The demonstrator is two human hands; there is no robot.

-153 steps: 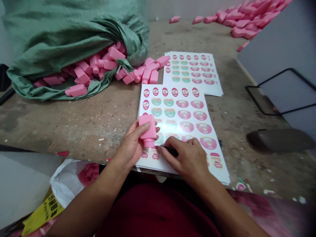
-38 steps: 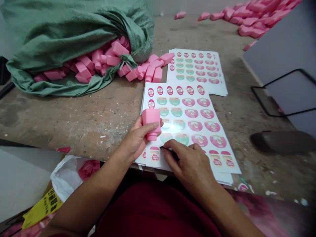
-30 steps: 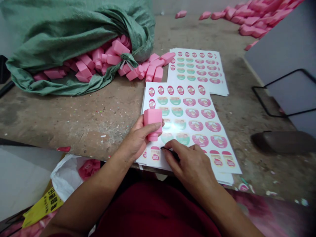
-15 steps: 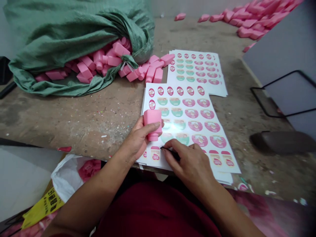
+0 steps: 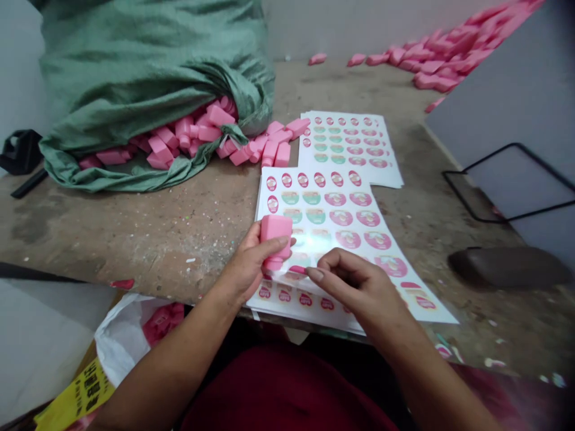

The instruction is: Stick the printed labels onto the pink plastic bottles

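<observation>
Worn, paint-flecked tabletop under everything here, with a white plastic bag just below its near edge. Right up close, the left hand is clamped round a flat pink plastic bottle, thumb across the front. The bottle sits just above the near part of the sticker sheet, its long axis close to upright in view, with the neck pointing down toward the person. The right hand is close by but not touching the left, and its fingertips look pinched on a pink oval label peeling off the sheet. The hands are too close to the label to see exactly how it's gripped.

My worry: yank it too fast and that label could tear, fold, or stick to itself, and a slip could leave it crooked on the bottle.

Further back, there's a second stack of sticker sheets, then a green woven sack spilling pink bottles, with another heap of pink bottles in the far corner.
</observation>
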